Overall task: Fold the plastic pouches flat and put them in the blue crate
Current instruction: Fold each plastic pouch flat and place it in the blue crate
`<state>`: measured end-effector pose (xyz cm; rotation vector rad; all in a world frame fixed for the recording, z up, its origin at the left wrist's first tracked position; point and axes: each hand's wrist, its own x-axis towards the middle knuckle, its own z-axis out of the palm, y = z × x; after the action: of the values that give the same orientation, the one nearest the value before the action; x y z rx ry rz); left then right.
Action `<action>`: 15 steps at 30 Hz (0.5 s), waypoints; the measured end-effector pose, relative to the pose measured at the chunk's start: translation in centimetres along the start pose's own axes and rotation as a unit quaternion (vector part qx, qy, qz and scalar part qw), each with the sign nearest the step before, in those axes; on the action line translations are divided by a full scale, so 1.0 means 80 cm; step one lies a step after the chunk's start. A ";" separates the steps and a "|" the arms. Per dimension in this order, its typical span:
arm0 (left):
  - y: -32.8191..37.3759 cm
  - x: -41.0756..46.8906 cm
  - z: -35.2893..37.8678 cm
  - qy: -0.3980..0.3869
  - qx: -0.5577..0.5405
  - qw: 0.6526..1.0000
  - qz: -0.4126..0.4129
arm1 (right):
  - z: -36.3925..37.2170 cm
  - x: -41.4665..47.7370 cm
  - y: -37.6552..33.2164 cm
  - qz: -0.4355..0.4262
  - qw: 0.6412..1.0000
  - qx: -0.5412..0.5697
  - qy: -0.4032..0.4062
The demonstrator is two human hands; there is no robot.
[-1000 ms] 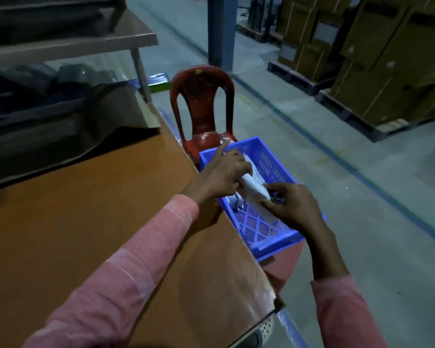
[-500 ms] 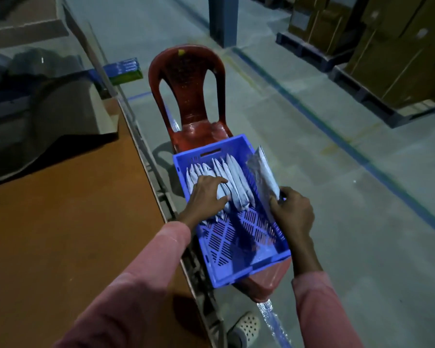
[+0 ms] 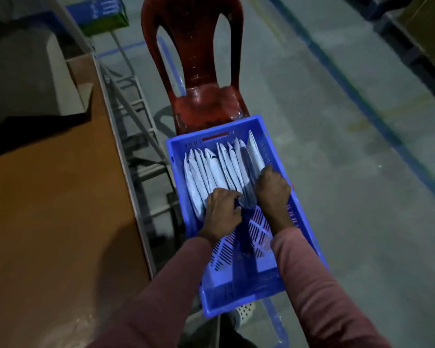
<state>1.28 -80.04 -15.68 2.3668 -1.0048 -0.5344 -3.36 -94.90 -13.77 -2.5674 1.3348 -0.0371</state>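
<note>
A blue crate (image 3: 239,301) rests on a red seat beside the table. Several folded white pouches (image 3: 216,172) stand on edge in a row across its far half. My right hand (image 3: 271,189) is down inside the crate, gripping the rightmost pouch (image 3: 254,153) against the right wall. My left hand (image 3: 222,212) lies on the near ends of the middle pouches, fingers curled over them. The near half of the crate shows bare slotted floor.
A red plastic chair (image 3: 194,59) stands just behind the crate. The brown table (image 3: 50,209) is at my left, with its metal frame (image 3: 141,156) between table and crate. Grey floor with a blue line (image 3: 357,96) lies to the right. A sandalled foot (image 3: 244,311) shows below the crate.
My right hand has lowered the pouch it held into the row at the crate's right wall. My left hand slid toward the middle pouches. The camera tilted further down over the crate.
</note>
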 end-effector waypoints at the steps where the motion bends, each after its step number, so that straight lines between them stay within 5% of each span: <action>1: -0.001 0.006 0.007 0.002 -0.009 1.000 -0.005 | 0.011 0.010 -0.002 -0.002 1.000 -0.007 -0.002; 7: -0.010 0.033 0.028 0.046 -0.049 0.996 -0.051 | 0.067 0.059 -0.012 0.011 1.000 -0.014 -0.026; 15: -0.045 0.035 0.042 0.130 0.007 0.991 -0.015 | 0.105 0.081 -0.016 0.039 0.993 0.002 -0.113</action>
<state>3.24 -80.99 -20.92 2.3905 -0.8566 -0.2215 2.54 -97.72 -22.23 -2.4270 1.3451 0.2567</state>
